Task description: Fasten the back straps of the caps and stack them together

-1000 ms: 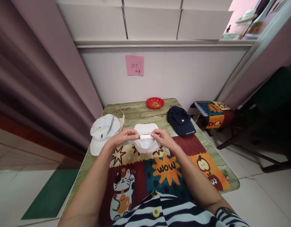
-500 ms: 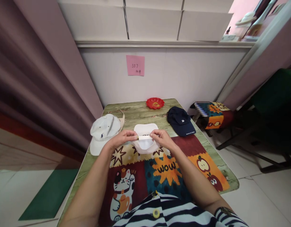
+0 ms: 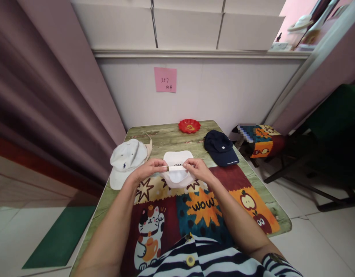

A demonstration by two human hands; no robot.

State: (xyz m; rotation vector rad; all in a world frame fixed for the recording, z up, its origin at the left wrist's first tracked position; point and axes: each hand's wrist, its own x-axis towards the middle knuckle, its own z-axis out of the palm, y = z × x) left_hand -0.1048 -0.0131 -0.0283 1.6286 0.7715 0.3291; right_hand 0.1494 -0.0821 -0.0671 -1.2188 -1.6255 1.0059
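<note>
A white baseball cap point(image 3: 179, 180) is in front of me over the mat, its brim toward the wall and dark lettering partly showing. My left hand point(image 3: 150, 168) pinches the left end of the cap's back strap, where a small metal buckle shows at the fingertips. The strap's other end is pinched by my right hand point(image 3: 197, 168). Between the two hands the strap runs straight across the cap's back opening. To the left lies a light grey cap point(image 3: 128, 156) with a small dark logo. A navy cap point(image 3: 220, 148) with white lettering rests at the right.
A red scalloped dish point(image 3: 189, 126) stands at the table's back edge. Beneath my arms a colourful mat point(image 3: 162, 215) covers the near part of the wood-patterned table point(image 3: 168, 132). A pink note point(image 3: 165, 80) is stuck on the wall. At the right stands a dark chair point(image 3: 333, 154).
Both hands stay almost still on the strap. The buckle at my left fingertips shows slightly more than before.
</note>
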